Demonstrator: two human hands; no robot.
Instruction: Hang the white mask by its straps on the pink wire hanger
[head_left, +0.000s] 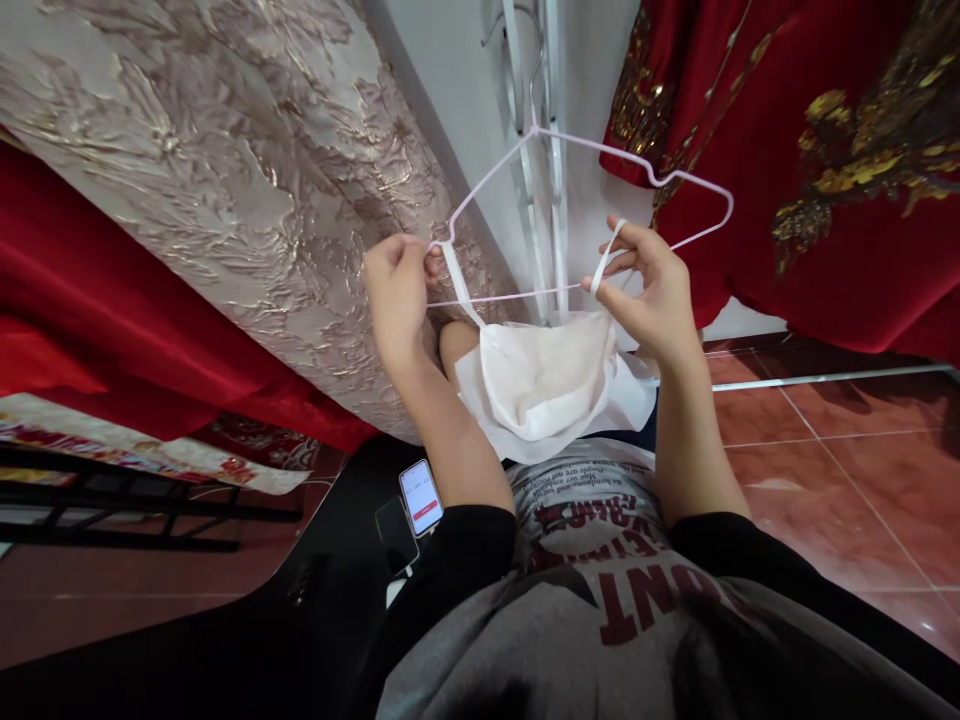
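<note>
Strap (606,262) — looped over right fingers (626,235)

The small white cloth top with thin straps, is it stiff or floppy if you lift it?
Probably floppy: the small white cloth top sags in folds below the thin pale wire hanger. Likely light, since the left hand and right hand pinch only its straps. It might slide off the smooth wire.

Black sleeves, grey shirt with maroon lettering
</note>
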